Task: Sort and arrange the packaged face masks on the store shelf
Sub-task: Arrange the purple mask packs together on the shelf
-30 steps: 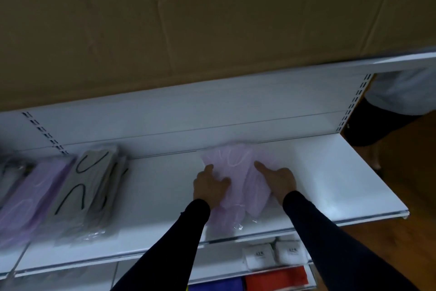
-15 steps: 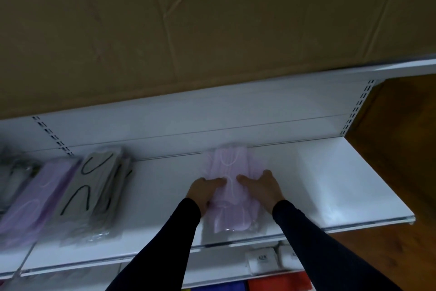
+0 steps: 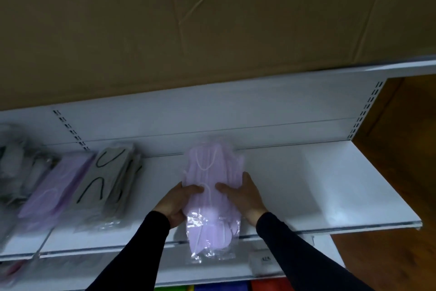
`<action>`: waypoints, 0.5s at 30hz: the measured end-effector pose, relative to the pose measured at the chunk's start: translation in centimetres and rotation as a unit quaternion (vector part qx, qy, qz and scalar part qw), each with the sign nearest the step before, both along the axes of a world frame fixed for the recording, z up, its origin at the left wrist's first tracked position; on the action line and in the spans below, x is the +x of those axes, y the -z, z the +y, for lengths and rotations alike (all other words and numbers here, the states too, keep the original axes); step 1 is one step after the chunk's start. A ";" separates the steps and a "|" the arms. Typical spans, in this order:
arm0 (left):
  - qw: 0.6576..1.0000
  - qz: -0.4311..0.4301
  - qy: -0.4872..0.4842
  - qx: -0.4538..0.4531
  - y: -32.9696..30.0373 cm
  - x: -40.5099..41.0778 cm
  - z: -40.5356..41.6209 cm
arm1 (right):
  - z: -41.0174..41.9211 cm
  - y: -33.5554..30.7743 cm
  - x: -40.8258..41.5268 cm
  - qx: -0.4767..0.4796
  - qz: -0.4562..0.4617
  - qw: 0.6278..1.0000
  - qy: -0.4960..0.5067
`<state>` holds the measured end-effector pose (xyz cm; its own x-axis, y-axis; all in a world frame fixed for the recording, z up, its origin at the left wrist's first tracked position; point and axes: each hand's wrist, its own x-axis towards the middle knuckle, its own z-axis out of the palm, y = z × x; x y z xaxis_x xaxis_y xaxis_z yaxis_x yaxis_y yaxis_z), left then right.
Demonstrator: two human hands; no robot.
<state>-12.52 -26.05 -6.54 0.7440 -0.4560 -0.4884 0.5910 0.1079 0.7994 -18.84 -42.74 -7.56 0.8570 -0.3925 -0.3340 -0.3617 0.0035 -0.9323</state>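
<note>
- Gripping the pink pack from both sides, my hands sit at its middle: the left hand has its thumb across the top and its fingers curled under the left edge, and the right hand has its thumb on top and its palm along the right edge.
- That pack of masks in clear plastic lies lengthwise on the white shelf, far end near the shelf's back panel, near end hanging over the shelf's front lip.
- I see loose wrapper crinkled and shiny at the overhanging end.
- Left of the pink pack, well apart from it on the same shelf, lie grey packs with black ear loops; just beside those, further left, a purple pack.
- Beyond the purple one, more packs show, too blurred for me to name.
- Above the shelf, a brown cardboard sheet with dark printed characters fills the view.
- Black sleeves cover both arms.
</note>
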 end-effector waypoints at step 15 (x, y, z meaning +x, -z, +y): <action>0.998 -0.041 -0.048 -0.009 -7.1 -2.2 5.7 | 5.5 -3.8 3.6 0.088 -0.084 0.974 -0.190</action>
